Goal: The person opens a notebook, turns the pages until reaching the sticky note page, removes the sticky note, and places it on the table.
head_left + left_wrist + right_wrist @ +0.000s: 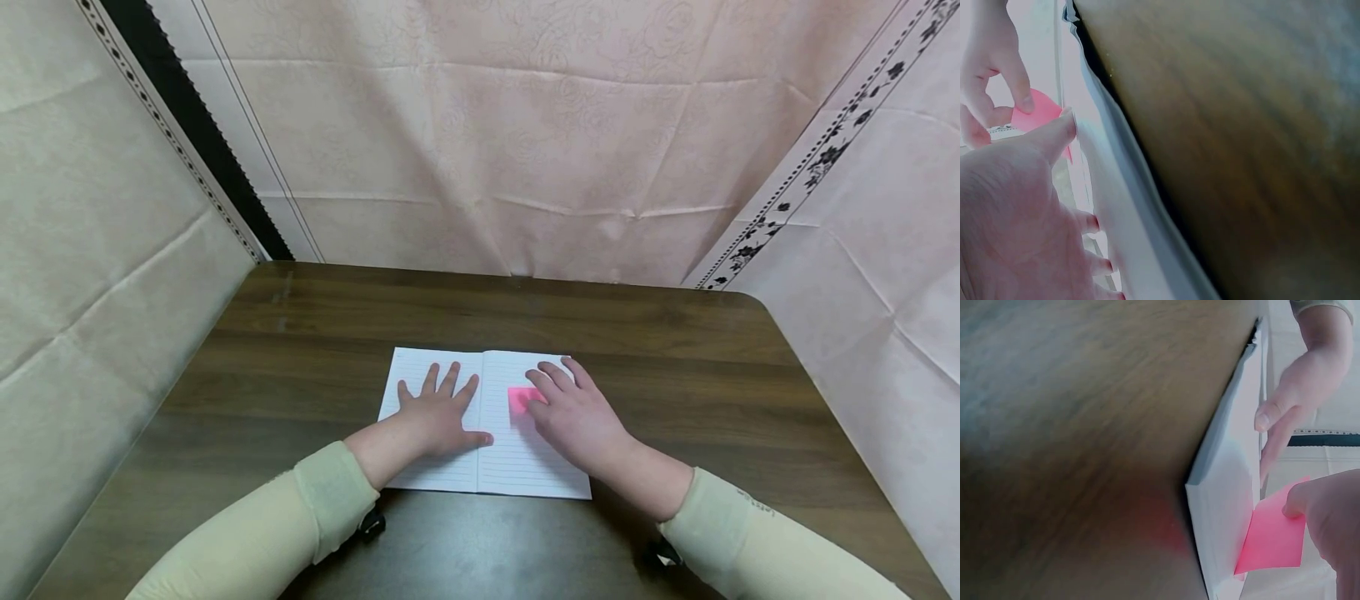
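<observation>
An open lined notebook lies on the table. My left hand rests on its left page with fingers spread and the thumb reaching over the centre fold. Above the right page, my right hand pinches a pink sticky note between thumb and fingers. The right wrist view shows the sticky note tilted up from the paper, its lower edge right at the page and the thumb on its upper part. Part of the note is hidden behind the right hand in the head view.
The brown wooden table extends around the notebook on all sides. Pale patterned cloth hangs behind the table and along both sides. A dark strip runs down the cloth at the back left.
</observation>
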`<action>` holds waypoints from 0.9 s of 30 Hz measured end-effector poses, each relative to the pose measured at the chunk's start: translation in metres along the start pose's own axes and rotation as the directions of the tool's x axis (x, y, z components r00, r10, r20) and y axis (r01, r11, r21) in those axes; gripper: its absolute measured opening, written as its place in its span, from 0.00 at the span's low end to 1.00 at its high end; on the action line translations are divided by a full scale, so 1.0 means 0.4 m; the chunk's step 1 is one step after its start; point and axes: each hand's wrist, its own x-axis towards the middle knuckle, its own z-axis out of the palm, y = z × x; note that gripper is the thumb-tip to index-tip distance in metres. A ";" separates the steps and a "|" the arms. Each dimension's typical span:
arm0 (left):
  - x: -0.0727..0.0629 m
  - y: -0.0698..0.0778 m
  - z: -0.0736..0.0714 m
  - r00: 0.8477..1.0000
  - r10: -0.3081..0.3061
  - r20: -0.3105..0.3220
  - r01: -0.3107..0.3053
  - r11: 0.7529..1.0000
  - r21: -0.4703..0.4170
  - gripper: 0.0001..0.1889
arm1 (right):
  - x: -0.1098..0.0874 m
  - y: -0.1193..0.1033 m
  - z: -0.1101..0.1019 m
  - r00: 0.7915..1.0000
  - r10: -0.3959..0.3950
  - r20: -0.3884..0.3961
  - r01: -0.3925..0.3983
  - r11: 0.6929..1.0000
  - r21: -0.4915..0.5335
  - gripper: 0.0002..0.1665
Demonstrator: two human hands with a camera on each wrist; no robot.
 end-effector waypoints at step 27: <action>-0.002 0.000 0.001 1.000 0.006 -0.003 -0.006 1.000 -0.003 0.51 | -0.053 0.139 -0.040 0.936 0.221 -0.273 -0.155 0.957 0.245 0.05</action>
